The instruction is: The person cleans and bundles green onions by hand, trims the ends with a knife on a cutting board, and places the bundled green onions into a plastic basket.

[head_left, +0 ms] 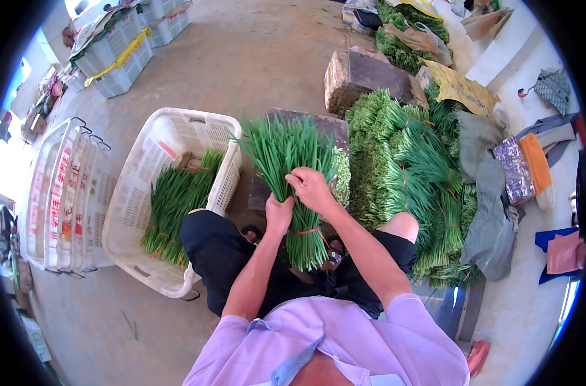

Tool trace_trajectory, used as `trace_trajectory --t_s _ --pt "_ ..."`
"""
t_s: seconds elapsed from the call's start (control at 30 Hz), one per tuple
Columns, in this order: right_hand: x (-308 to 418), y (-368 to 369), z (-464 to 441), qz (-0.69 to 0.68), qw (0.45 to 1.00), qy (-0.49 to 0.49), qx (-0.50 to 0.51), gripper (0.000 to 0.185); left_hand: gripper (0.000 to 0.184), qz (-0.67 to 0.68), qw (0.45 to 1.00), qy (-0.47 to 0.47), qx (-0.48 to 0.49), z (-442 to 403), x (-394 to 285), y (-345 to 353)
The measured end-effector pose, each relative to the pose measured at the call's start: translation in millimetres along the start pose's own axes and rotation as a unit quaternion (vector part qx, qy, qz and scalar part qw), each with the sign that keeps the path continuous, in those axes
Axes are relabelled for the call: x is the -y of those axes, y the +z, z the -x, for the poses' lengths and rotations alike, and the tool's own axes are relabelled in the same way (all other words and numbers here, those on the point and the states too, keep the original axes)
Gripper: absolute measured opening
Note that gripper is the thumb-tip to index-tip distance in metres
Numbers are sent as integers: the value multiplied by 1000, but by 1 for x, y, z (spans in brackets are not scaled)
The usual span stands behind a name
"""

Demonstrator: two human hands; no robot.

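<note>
A bundle of long green garlic chives (302, 241) stands upright between my knees, leaf tips up and pale cut ends down. A red band circles its lower part. My left hand (280, 213) is closed round the left side of the bundle near mid-height. My right hand (310, 190) is closed at the front, thumb and fingers pinched against the leaves; whether a second band is in them I cannot make out. Behind the bundle is a low dark block (338, 128), partly covered by the leaves.
On my left stands a white plastic crate (122, 212) with banded chive bundles (177, 199) inside; stacked crates (68, 193) are beyond it. A big heap of chives (396, 161) lies on my right. A brown box (357, 80) stands farther back, and cloths (492, 212) lie along the right.
</note>
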State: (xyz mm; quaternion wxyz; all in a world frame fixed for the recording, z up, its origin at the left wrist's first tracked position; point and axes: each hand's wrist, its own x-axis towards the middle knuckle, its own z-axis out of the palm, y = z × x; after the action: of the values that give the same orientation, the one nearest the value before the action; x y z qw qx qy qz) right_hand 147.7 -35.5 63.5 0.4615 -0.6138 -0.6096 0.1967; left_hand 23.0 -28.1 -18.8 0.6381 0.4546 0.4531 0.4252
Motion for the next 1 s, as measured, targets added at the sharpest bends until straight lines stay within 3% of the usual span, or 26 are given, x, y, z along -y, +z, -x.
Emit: trace_trajectory --t_s 0.07,0.1,0.17,0.27,0.3,0.37,0.43,0.53,1.0 --pt "-15 2 -10 -9 1000 11 2 25 26 -14 1000 17 13 -3 8 -2" --pt "15 -10 -18 -97 988 114 -32 27 26 5 1000 28 6 -5 15 -2" --pt "28 -30 -46 -129 975 142 -109 22 27 -57 997 45 -5 7 6 -2" --pt "97 -89 -78 -160 955 4 -251 21 31 -142 989 39 -12 13 9 -1" --pt "121 -106 -79 -149 949 -21 -276 16 30 -122 992 33 -13 12 9 0" --pt "148 -130 -74 -155 915 -208 -308 8 30 -98 995 27 -15 8 10 1" --pt "173 -140 -60 -75 874 -323 -355 11 30 -85 996 5 -25 4 12 1" --pt "186 -142 -42 -16 836 -402 -374 17 31 -17 999 -17 -21 1 23 1" --pt "211 -143 -12 35 802 -461 -378 17 31 90 995 -50 -11 -5 34 2"
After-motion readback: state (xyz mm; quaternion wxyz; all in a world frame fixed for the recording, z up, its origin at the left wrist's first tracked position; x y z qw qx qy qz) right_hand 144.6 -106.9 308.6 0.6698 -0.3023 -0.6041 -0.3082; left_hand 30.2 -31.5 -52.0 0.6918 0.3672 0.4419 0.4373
